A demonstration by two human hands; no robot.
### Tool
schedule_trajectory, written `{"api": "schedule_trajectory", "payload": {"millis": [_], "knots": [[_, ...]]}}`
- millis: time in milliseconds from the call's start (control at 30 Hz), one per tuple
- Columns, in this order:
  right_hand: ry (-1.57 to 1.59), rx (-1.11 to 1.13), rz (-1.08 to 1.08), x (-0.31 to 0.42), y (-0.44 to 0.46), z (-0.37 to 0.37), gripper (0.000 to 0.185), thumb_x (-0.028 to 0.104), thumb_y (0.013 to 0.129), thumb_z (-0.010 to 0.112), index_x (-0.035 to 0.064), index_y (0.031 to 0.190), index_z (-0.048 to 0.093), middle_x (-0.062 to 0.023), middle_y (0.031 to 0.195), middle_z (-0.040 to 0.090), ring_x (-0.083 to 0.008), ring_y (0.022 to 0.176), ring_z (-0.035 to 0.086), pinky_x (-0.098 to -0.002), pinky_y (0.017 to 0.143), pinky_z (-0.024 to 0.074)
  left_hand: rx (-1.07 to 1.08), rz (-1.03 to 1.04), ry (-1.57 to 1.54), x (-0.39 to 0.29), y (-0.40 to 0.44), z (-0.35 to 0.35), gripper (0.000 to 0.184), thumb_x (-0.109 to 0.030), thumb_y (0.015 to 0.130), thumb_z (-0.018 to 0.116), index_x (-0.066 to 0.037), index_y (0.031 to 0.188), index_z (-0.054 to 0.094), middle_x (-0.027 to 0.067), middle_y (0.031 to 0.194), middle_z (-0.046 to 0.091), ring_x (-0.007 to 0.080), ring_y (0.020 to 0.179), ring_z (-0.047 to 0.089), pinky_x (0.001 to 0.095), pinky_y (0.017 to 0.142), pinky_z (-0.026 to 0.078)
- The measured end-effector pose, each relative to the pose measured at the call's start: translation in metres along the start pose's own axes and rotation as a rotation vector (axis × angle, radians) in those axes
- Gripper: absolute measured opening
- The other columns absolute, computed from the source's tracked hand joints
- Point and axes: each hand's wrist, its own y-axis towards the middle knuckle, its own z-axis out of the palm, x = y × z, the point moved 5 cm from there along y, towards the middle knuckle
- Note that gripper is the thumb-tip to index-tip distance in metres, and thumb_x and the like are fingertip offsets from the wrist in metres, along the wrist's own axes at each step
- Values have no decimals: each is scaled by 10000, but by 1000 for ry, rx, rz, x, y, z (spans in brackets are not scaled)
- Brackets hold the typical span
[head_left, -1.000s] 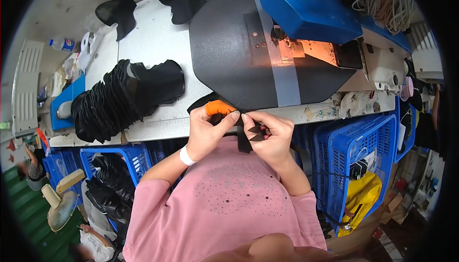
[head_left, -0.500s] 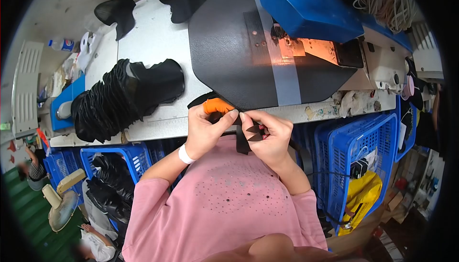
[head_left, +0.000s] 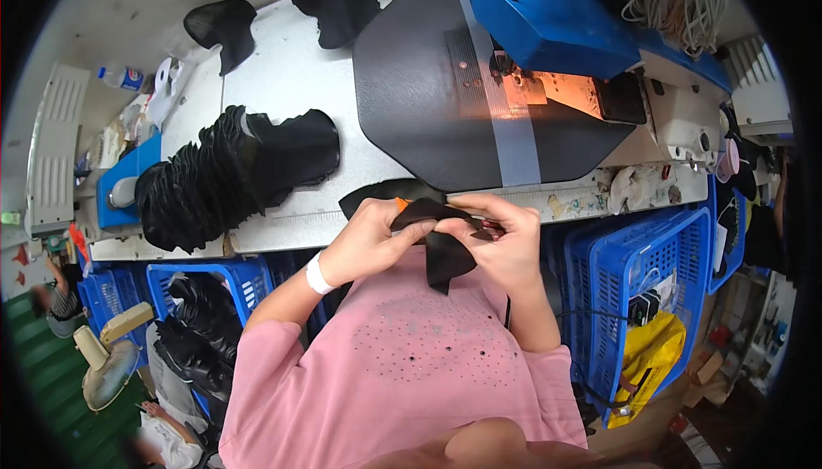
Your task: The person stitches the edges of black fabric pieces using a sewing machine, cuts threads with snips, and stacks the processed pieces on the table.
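Hanging between the left hand (head_left: 370,240) and right hand (head_left: 509,242) is black material (head_left: 446,257).

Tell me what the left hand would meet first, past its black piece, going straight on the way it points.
Probably the right hand, just across the black piece; exact depth is hard to judge.

Labelled bottle (head_left: 128,80) at left, fan (head_left: 104,376) below, yellow bag (head_left: 652,356) in blue crate (head_left: 592,274), looped cords (head_left: 682,17) upper right
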Motion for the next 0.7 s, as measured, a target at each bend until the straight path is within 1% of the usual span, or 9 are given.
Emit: {"api": "schedule_trajectory", "payload": {"millis": [67, 167, 233, 300, 367, 433, 533, 633, 700], "knots": [[-22, 40, 117, -10, -4, -9, 287, 56, 721, 858, -23, 933, 682, -19, 729, 695, -13, 603, 514, -174, 542, 411, -149, -27, -34, 0, -5, -4, 199, -141, 924, 629, 33, 1015, 660, 160, 743, 664, 198, 652, 624, 324, 641, 487], [75, 231, 378, -15, -8, -14, 248, 40, 717, 857, -1, 846, 649, 12, 690, 654, 2, 598, 489, -169, 537, 383, -219, 30, -86, 3, -9, -5, 220, -152, 934, 629, 28, 1054, 666, 128, 762, 678, 151, 674, 613, 305, 652, 488], [134, 144, 377, -17, -10, -17, 225, 24, 728, 841, 17, 813, 634, 33, 676, 635, 14, 583, 462, -168, 523, 353, -198, 7, -46, 6, -11, -7, 227, -153, 946, 624, 30, 1072, 668, 93, 798, 698, 120, 714, 612, 287, 679, 495], [79, 53, 333, -17, -9, -22, 194, 6, 745, 818, 35, 800, 634, 50, 683, 631, 35, 559, 409, -159, 499, 286, -170, -53, -270, 3, -15, -7, 234, -156, 959, 616, 38, 1080, 666, 61, 862, 705, 98, 772, 603, 272, 716, 497], [119, 22, 297, -15, -8, -22, 189, 10, 749, 817, 30, 809, 639, 51, 688, 633, 38, 559, 418, -150, 497, 273, -90, -148, -406, 7, -19, -6, 255, -164, 978, 603, 53, 1100, 659, 25, 953, 695, 72, 861, 580, 253, 764, 489], [162, -9, 266, -17, -8, -22, 185, 2, 751, 815, 20, 838, 653, 38, 709, 646, 43, 562, 436, -139, 494, 267, -101, -163, -478, 5, -21, -7, 259, -168, 976, 608, 57, 1095, 657, 27, 949, 689, 69, 862, 575, 251, 762, 484], [169, -1, 265, -20, -8, -22, 189, -14, 750, 812, 6, 858, 658, 19, 728, 662, 39, 572, 462, -137, 497, 291, -105, -166, -504, 7, -21, -8, 252, -166, 968, 619, 61, 1069, 661, 21, 928, 682, 70, 851, 573, 245, 767, 482], [226, 52, 292, -21, -8, -20, 169, 19, 771, 807, -1, 882, 681, -33, 804, 718, -12, 665, 593, -166, 573, 435, 11, -148, -383, 2, -24, -16, 240, -141, 960, 615, 57, 1091, 649, 33, 954, 674, 79, 876, 575, 252, 807, 478], [286, 81, 242, -11, -8, -11, 161, 11, 779, 798, 0, 888, 680, -29, 801, 717, -10, 670, 594, -168, 574, 437, 48, -85, -364, -2, -25, -18, 250, -119, 954, 605, 51, 1136, 626, 52, 1003, 666, 93, 917, 575, 263, 848, 470]]}}
